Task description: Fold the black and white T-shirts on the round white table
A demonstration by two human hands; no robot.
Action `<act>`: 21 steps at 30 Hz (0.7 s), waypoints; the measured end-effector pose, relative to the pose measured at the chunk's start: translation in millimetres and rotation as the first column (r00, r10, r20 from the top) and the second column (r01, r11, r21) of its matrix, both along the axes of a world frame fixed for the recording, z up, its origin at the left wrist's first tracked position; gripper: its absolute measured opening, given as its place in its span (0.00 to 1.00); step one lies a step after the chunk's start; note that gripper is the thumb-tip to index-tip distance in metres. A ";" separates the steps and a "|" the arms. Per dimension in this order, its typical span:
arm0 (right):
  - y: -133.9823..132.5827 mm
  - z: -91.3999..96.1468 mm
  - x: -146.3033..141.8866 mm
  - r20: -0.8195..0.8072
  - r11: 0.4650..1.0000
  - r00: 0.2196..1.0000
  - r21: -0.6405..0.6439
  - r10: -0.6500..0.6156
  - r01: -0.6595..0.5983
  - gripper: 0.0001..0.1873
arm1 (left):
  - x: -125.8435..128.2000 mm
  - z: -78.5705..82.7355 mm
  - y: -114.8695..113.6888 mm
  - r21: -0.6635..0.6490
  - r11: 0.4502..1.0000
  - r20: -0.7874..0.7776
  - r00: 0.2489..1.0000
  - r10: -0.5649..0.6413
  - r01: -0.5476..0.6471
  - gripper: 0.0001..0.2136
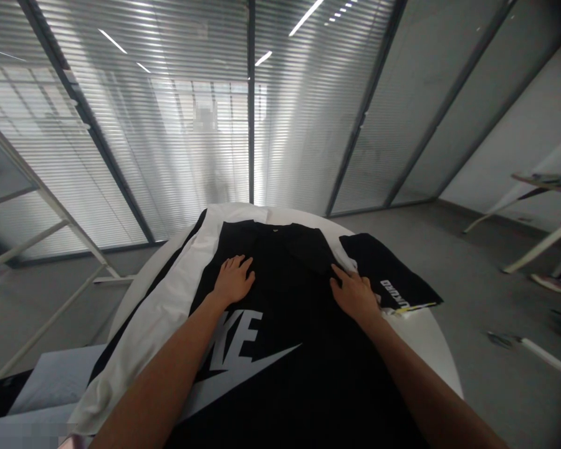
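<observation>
A black T-shirt (285, 293) with a large white logo lies spread on a round white table (425, 343). My left hand (234, 279) rests flat on the shirt's upper left part, fingers stretched out. My right hand (355, 293) lies on the shirt's right edge near a folded sleeve, fingers extended and pressing the cloth. Under the black shirt lies a white garment (168, 305), showing along the left side. A second black garment (388, 274) with white lettering lies just right of my right hand.
Glass walls with blinds (191, 125) stand behind the table. A white frame (51, 218) slants at the left. Another table's legs (542, 243) show at the far right, and a light cushion (47, 386) sits at the lower left. Grey floor surrounds the table.
</observation>
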State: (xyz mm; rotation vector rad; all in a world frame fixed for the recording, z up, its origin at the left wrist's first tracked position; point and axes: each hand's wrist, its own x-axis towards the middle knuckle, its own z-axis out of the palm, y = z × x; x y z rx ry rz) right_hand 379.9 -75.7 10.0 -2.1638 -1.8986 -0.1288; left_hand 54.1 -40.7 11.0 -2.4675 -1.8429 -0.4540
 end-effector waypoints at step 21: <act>19.5 7.5 19.5 -0.842 0.995 0.536 0.013 0.064 -0.099 0.24 | -0.6 -1.0 -0.4 0.015 1.000 0.001 1.000 -0.003 0.003 0.23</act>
